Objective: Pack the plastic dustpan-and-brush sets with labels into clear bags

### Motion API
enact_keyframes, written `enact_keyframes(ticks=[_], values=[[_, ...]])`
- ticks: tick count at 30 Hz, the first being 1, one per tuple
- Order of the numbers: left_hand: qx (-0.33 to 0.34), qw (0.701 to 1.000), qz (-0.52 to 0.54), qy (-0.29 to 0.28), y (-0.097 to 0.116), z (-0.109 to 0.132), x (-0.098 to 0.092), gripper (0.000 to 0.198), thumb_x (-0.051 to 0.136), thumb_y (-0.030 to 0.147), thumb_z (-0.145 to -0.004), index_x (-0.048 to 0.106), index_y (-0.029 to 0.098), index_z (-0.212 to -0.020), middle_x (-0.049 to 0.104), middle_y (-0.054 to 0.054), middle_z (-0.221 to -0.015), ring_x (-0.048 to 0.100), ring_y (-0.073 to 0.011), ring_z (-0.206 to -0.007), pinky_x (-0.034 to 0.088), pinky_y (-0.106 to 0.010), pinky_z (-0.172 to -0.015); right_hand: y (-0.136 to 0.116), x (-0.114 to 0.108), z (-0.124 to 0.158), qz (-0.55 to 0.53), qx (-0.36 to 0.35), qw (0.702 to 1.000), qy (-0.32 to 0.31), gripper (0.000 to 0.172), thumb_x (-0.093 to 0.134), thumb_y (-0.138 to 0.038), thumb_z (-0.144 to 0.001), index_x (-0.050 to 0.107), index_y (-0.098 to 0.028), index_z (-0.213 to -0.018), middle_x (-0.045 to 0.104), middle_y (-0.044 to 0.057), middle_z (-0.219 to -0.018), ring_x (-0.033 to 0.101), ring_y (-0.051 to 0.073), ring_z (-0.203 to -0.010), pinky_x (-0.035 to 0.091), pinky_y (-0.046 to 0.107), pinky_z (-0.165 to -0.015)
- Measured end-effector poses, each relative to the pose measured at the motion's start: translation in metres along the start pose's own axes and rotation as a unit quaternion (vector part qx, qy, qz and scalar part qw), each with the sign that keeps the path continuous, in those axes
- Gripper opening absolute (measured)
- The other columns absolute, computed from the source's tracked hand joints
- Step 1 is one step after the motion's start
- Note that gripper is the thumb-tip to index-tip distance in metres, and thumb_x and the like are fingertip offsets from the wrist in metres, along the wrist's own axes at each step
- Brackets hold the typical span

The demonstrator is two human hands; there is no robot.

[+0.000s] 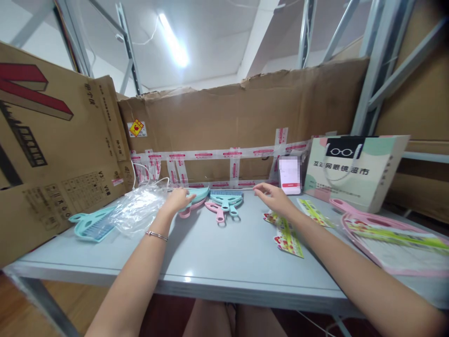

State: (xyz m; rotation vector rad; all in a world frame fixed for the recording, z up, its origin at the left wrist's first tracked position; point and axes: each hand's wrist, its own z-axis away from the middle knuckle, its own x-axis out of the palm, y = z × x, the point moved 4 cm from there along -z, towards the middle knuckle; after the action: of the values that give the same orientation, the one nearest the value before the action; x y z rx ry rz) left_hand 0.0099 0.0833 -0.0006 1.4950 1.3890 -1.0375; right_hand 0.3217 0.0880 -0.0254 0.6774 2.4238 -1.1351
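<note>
My left hand (178, 202) is at the left end of a teal dustpan (199, 194), its fingers closed over the edge and partly hidden. Pink plastic (193, 208) shows directly beneath this dustpan. To its right lie small brushes, a teal one (224, 201) with blue bristles and a pink-handled one (217, 213), overlapping each other. My right hand (275, 200) hovers over the table's right half, fingers slightly apart and holding nothing. Below it are printed cardboard labels (288, 238) in green and red.
A crumpled clear plastic bag (140, 208) partly covers another teal brush (93, 224) at left. A phone (290, 175) leans at the back beside a paper bag (354, 171). At right lies a packaged pink dustpan (396, 241). Cardboard (210, 121) walls the table's back.
</note>
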Motion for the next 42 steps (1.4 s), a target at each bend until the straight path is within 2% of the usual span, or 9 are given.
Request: enact_keyframes(ticks=[4,8,16,21,27,31,35,39,42], values=[[-0.001,0.999,0.008,-0.041,0.001,0.002,0.005,0.036,0.043,0.041,-0.077,0.064,0.018,-0.059,0.064,-0.007,-0.062,0.057,-0.0208,-0.065,0.036,-0.030,-0.066,0.000,0.001,0.000,0.000,-0.002,1.000,0.000,0.022,0.046,-0.037,-0.077,0.059,-0.020,-0.082,0.067,0.004,-0.078,0.061,0.019,-0.078,0.043,0.032,-0.071],[-0.011,0.999,-0.004,-0.033,0.001,0.003,0.001,0.021,0.048,0.024,-0.070,0.063,0.018,-0.056,0.064,-0.006,-0.061,0.056,-0.0215,-0.070,0.034,-0.032,-0.069,0.001,0.003,0.000,-0.007,-0.003,1.000,-0.002,0.021,0.047,-0.037,-0.076,0.060,-0.020,-0.082,0.067,0.003,-0.077,0.061,0.018,-0.076,0.043,0.032,-0.072],[0.038,0.994,-0.057,0.090,0.008,0.014,-0.020,0.021,0.048,0.002,-0.063,0.062,0.016,-0.059,0.066,-0.012,-0.081,0.048,-0.0307,-0.093,0.027,-0.047,-0.077,0.002,0.001,0.000,-0.030,0.021,0.999,0.017,0.023,0.048,-0.038,-0.076,0.060,-0.020,-0.083,0.067,0.004,-0.076,0.060,0.019,-0.077,0.043,0.034,-0.075],[0.178,0.943,-0.081,0.270,0.015,0.027,-0.045,0.026,0.043,0.004,-0.074,0.064,0.019,-0.074,0.065,-0.009,-0.084,0.050,-0.0257,-0.091,0.027,-0.045,-0.077,0.010,-0.006,-0.005,-0.166,0.083,0.981,0.062,0.025,0.054,-0.039,-0.071,0.059,-0.019,-0.084,0.066,0.005,-0.076,0.061,0.019,-0.079,0.045,0.035,-0.078],[0.408,0.844,-0.096,0.335,0.058,0.045,-0.045,0.027,0.038,0.004,-0.082,0.060,0.019,-0.079,0.065,-0.003,-0.086,0.054,-0.0151,-0.084,0.030,-0.035,-0.083,0.027,-0.010,-0.008,-0.320,0.232,0.914,0.090,0.032,0.055,-0.050,-0.072,0.057,-0.023,-0.088,0.063,0.008,-0.104,0.058,0.021,-0.100,0.048,0.033,-0.079],[0.482,0.803,-0.091,0.339,0.080,0.055,-0.037,0.024,0.036,0.005,-0.086,0.055,0.018,-0.076,0.065,0.000,-0.080,0.055,-0.0106,-0.076,0.033,-0.029,-0.081,0.008,0.002,0.002,-0.361,0.210,0.904,-0.092,0.037,0.061,-0.048,-0.070,0.058,-0.024,-0.098,0.064,0.007,-0.107,0.059,0.020,-0.100,0.047,0.032,-0.082],[0.494,0.797,-0.055,0.342,0.085,0.056,-0.032,0.021,0.038,0.009,-0.087,0.054,0.019,-0.078,0.065,0.001,-0.082,0.056,-0.0103,-0.080,0.034,-0.029,-0.084,-0.027,0.017,0.023,-0.399,0.173,0.848,-0.303,0.039,0.062,-0.042,-0.070,0.061,-0.022,-0.103,0.068,0.005,-0.094,0.063,0.020,-0.079,0.050,0.031,-0.068],[0.459,0.843,-0.027,0.281,0.083,0.051,-0.028,0.027,0.034,0.014,-0.089,0.057,0.022,-0.080,0.066,-0.001,-0.090,0.057,-0.0122,-0.086,0.034,-0.030,-0.085,-0.045,0.015,0.028,-0.457,0.152,0.811,-0.331,0.039,0.060,-0.038,-0.070,0.061,-0.022,-0.106,0.069,0.004,-0.092,0.064,0.019,-0.080,0.049,0.030,-0.070],[0.435,0.872,0.010,0.225,0.081,0.046,-0.025,0.028,0.034,0.017,-0.089,0.060,0.023,-0.081,0.065,-0.004,-0.096,0.056,-0.0147,-0.092,0.035,-0.032,-0.087,-0.040,0.015,0.028,-0.440,0.170,0.814,-0.340,0.043,0.062,-0.032,-0.065,0.060,-0.021,-0.107,0.069,0.005,-0.092,0.064,0.017,-0.074,0.050,0.028,-0.065]])
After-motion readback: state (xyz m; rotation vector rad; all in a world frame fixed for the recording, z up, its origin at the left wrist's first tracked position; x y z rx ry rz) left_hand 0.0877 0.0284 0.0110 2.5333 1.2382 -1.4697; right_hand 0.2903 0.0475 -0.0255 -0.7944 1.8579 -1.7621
